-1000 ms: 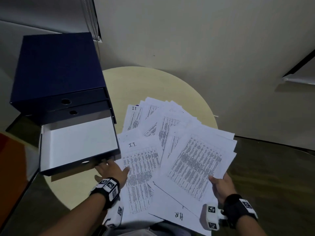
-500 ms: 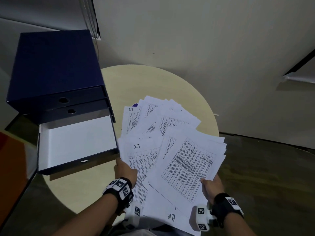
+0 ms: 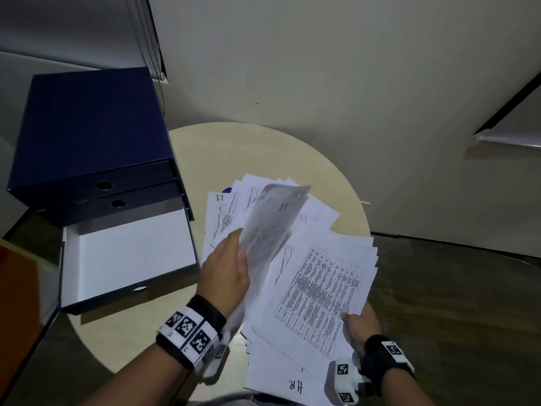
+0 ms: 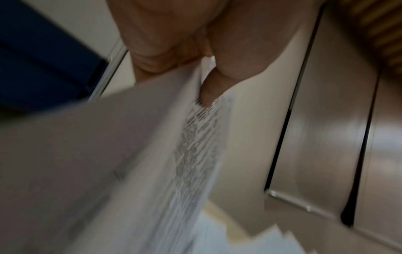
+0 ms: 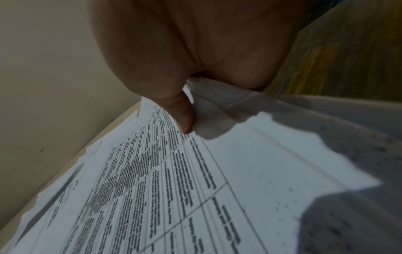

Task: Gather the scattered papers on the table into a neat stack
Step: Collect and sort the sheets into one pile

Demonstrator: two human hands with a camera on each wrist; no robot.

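Note:
Printed white papers (image 3: 295,218) lie fanned over the right half of a round pale table (image 3: 248,148). My left hand (image 3: 227,271) pinches one sheet (image 3: 272,227), lifted and tilted on edge, blurred in motion; the left wrist view shows the thumb (image 4: 206,89) on that sheet (image 4: 135,163). My right hand (image 3: 361,325) grips the near right corner of a bundle of table-printed sheets (image 3: 319,291), thumb (image 5: 185,118) on top of the sheets (image 5: 174,189). A sheet marked "H.R." (image 3: 292,386) lies at the near edge beneath the bundle.
A dark blue drawer box (image 3: 87,133) stands on the table's left, its lowest drawer (image 3: 128,253) pulled out, white inside and bare. A cream wall (image 3: 322,68) rises right behind the table. Dark wood floor (image 3: 456,303) shows to the right.
My left hand left the table by the drawer, took the "I.T." sheet and raised it on edge. The right hand drew its bundle inward to the left.

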